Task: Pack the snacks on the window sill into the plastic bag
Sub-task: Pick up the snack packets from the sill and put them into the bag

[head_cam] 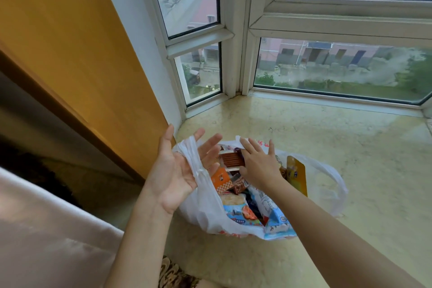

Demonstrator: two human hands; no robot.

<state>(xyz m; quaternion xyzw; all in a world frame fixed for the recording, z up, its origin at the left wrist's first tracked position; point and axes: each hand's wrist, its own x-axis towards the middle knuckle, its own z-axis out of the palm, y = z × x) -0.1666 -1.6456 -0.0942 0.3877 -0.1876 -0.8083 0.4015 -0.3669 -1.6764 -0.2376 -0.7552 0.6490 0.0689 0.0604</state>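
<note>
Snacks [243,196] fill the white plastic bag [205,213], which lies on the marble window sill [350,159], its mouth toward the window corner. Left hand [177,170], palm up with fingers spread and relaxed, has the bag's near handle [192,154] draped across its fingers, grasping nothing. Right hand [257,161], fingers straight and released, rests on a brown packet [232,159] at the bag's mouth. A yellow packet [297,175] stands up from the bag, right of that hand. The bag's far handle [336,184] lies loose on the sill. Left of the bag rises a yellow wall panel [81,54]; a pale curtain [46,241] hangs nearer the camera.
</note>
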